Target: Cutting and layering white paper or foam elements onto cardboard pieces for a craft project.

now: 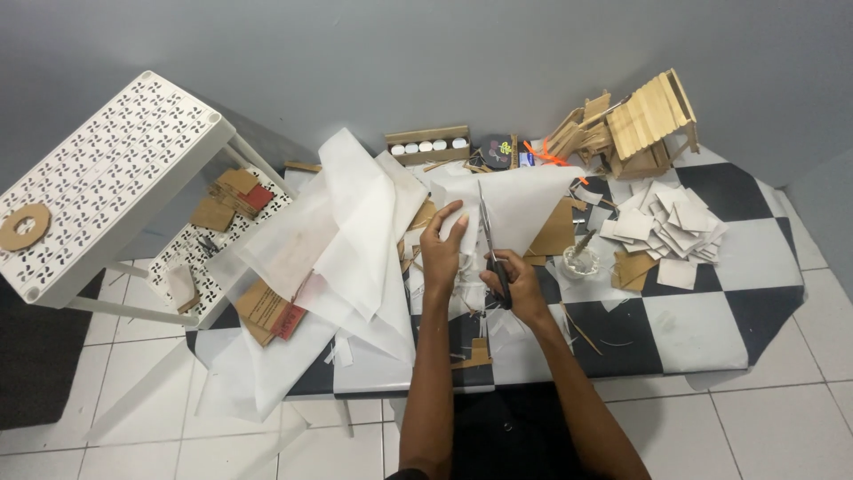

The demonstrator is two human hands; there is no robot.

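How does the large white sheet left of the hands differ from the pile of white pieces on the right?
The large white sheet is one big, crumpled, draped piece; the pile of white pieces is many small cut rectangles, stacked loosely. The sheet spills over the table edge; the pile sits wholly on the checkered table. Both are white paper-like material.

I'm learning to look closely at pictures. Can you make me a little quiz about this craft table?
1. True or false: the right hand holds the scissors.
2. What is the left hand touching?
A. the white paper
B. the stick house
C. the cardboard ring
3. Fill in: the pile of cut white pieces lies on the person's ____ side of the checkered table.

Key
1. True; the blades point away from the person.
2. A; it holds the sheet at the blades.
3. Right, below the stick house.
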